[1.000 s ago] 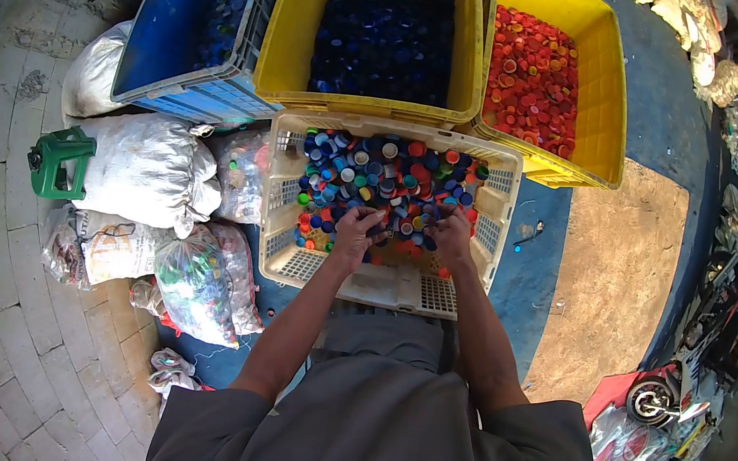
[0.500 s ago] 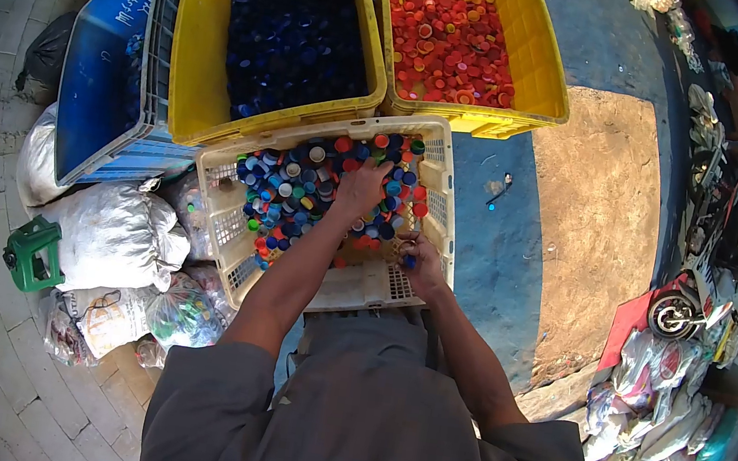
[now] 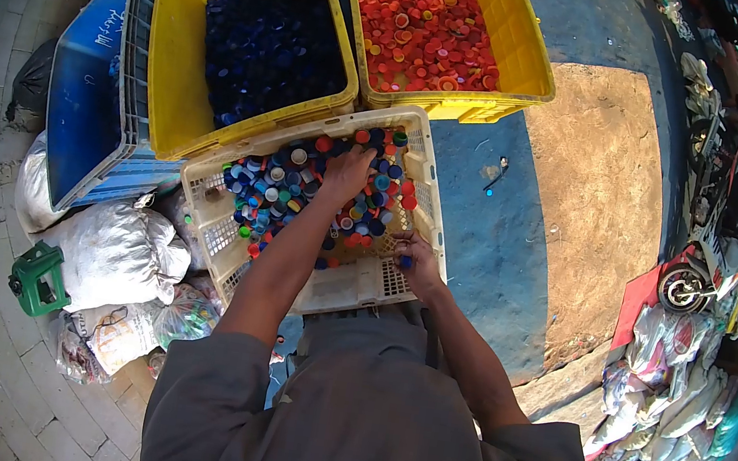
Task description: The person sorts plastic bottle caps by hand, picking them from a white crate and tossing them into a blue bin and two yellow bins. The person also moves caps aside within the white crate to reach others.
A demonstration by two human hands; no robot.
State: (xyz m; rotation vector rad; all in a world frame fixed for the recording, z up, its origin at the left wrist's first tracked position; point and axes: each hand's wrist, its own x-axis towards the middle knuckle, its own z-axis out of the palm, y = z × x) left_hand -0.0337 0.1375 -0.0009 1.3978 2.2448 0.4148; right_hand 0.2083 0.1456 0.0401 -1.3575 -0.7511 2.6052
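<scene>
A cream plastic crate (image 3: 341, 296) with slotted walls holds a mix of bottle caps (image 3: 276, 184) in blue, white, red and green. My left hand (image 3: 349, 174) reaches into the far part of the caps; its fingertips are among them, and what they pinch, if anything, is too small to tell. Near the crate's right front corner, my right hand (image 3: 417, 264) is curled around a dark blue cap (image 3: 405, 261). Behind the crate stand a yellow bin (image 3: 166, 61) of dark blue caps (image 3: 272, 47) and a yellow bin (image 3: 527, 45) of red caps (image 3: 425, 31).
A blue crate (image 3: 87, 87) stands at the left, above white sacks (image 3: 116, 252) and a green plastic object (image 3: 40, 279). On the right are a tan floor patch (image 3: 589, 205), a wheel (image 3: 683, 288) and piled bags (image 3: 674, 406).
The view has shifted, so the bins and crate appear further left and the yellow bins higher. My left hand has moved slightly toward the crate's far edge. My right hand remains near the front corner.
</scene>
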